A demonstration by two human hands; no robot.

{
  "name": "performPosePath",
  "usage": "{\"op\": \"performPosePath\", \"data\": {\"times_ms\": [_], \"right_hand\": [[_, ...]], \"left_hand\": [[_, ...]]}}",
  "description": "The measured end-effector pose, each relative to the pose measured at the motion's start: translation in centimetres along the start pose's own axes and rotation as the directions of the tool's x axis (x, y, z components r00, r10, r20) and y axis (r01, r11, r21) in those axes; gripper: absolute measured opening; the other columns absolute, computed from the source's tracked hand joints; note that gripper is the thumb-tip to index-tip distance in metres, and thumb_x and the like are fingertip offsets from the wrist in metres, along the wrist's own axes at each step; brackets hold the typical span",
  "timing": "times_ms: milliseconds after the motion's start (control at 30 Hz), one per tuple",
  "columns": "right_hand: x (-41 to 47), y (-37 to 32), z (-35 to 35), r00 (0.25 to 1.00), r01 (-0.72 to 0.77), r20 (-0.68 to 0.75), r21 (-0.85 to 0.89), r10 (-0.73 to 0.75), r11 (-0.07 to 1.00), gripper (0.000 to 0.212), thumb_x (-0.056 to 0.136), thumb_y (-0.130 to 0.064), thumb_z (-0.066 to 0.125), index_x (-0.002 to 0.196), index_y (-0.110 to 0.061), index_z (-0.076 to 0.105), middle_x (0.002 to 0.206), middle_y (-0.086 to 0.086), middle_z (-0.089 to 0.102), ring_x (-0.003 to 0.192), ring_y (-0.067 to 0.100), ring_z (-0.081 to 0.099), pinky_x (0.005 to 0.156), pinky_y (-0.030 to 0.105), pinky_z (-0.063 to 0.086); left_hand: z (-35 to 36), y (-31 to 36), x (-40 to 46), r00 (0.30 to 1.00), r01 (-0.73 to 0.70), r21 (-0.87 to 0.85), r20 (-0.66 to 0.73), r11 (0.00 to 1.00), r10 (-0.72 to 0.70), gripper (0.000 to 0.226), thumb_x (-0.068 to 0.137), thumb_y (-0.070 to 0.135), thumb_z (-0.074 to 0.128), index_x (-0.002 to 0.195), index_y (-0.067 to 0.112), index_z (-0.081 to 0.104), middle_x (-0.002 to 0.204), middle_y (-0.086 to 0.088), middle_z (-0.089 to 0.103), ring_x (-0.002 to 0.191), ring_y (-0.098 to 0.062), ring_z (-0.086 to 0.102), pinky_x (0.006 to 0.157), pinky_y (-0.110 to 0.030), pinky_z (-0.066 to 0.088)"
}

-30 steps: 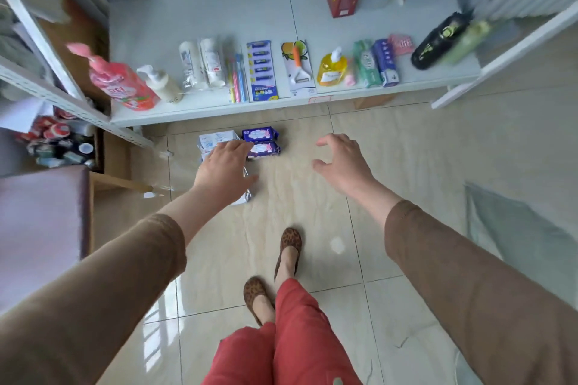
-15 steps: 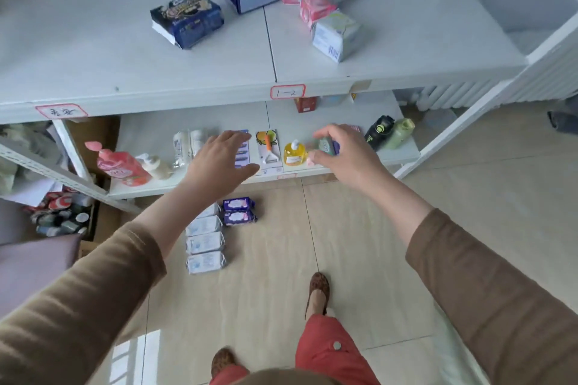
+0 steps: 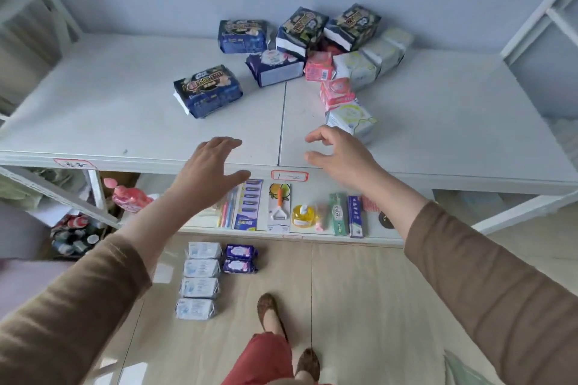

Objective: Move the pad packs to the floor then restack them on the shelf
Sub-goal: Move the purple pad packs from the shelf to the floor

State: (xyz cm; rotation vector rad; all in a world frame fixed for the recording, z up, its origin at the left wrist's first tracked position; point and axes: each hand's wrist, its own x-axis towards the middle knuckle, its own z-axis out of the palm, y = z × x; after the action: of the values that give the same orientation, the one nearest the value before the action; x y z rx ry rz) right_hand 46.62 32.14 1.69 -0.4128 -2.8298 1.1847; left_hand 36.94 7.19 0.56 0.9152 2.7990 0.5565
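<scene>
- Head view is showing both hands reaching over the front edge of the upper shelf (image 3: 125,109); the left hand (image 3: 208,169) is hovering with fingers spread and holding nothing, and the right hand (image 3: 339,151) is hanging loosely cupped, also holding nothing.
- Just beyond the right hand's fingertips a pale green pack (image 3: 352,116) is lying, with two pink packs (image 3: 336,92) behind it and dark blue packs (image 3: 208,91) farther ahead of the left hand.
- Below both wrists, six packs (image 3: 200,284) are already lying in rows on the floor (image 3: 359,291).
- Taking the nearest pack first seems wise, gripping it across its short sides so the soft wrapper is not crumpling, and lifting clear before turning downward.
</scene>
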Motion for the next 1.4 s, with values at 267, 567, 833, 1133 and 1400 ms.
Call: {"op": "performPosePath", "data": {"times_ms": [267, 567, 833, 1133, 1400], "right_hand": [[11.0, -0.7, 0.5, 0.999, 0.029, 0.018, -0.027, -0.028, 0.999, 0.041, 0.087, -0.032, 0.067, 0.125, -0.021, 0.056, 0.129, -0.005, 0.057, 0.117, 0.009, 0.052, 0.087, 0.023, 0.035], [21.1, -0.8, 0.2, 1.0, 0.013, -0.019, -0.055, -0.014, 0.998, 0.045, 0.089, -0.03, 0.066, 0.132, -0.019, 0.055, 0.135, -0.003, 0.055, 0.124, 0.013, 0.05, 0.094, 0.023, 0.036], [28.8, 0.0, 0.3, 0.995, 0.098, 0.019, -0.136, -0.096, 0.986, 0.039, 0.096, -0.017, 0.052, 0.135, -0.016, 0.053, 0.14, 0.001, 0.054, 0.129, 0.017, 0.049, 0.1, 0.025, 0.035], [34.9, -1.4, -0.5, 0.934, 0.318, -0.103, -0.199, -0.342, 0.927, 0.036, 0.095, -0.01, 0.05, 0.129, -0.014, 0.059, 0.125, 0.003, 0.064, 0.115, 0.019, 0.057, 0.096, 0.03, 0.041], [43.3, 1.5, -5.6, 0.975, 0.194, 0.005, -0.5, -0.221, 0.844, 0.041, 0.095, -0.028, 0.045, 0.134, -0.02, 0.056, 0.14, 0.0, 0.053, 0.131, 0.026, 0.042, 0.105, 0.041, 0.038]], "left_hand": [[-1.5, -4.5, 9.0, 0.996, 0.062, -0.032, -0.062, 0.998, -0.064, 0.065, 0.088, 0.046, 0.065, 0.143, 0.02, 0.044, 0.147, -0.002, 0.043, 0.135, -0.024, 0.038, 0.111, -0.04, 0.032], [-2.7, -6.6, 18.1, 0.996, 0.074, -0.062, -0.053, 0.995, -0.078, 0.062, 0.088, 0.045, 0.066, 0.142, 0.025, 0.045, 0.147, 0.001, 0.042, 0.135, -0.024, 0.036, 0.111, -0.04, 0.03], [-2.0, -5.9, 26.2, 0.994, 0.085, -0.079, -0.067, 0.993, -0.091, 0.059, 0.088, 0.042, 0.066, 0.141, 0.023, 0.047, 0.142, -0.002, 0.046, 0.13, -0.025, 0.039, 0.109, -0.037, 0.031], [-0.3, -5.0, 34.1, 0.994, 0.108, -0.04, -0.022, 0.993, -0.109, 0.063, 0.089, 0.045, 0.063, 0.144, 0.021, 0.044, 0.145, -0.002, 0.044, 0.134, -0.023, 0.036, 0.11, -0.037, 0.03], [1.0, -5.2, 38.4, 0.956, 0.197, -0.007, 0.222, 0.98, -0.191, 0.088, 0.077, 0.063, 0.068, 0.147, 0.023, 0.034, 0.144, -0.003, 0.045, 0.129, -0.024, 0.043, 0.104, -0.041, 0.039]]}}
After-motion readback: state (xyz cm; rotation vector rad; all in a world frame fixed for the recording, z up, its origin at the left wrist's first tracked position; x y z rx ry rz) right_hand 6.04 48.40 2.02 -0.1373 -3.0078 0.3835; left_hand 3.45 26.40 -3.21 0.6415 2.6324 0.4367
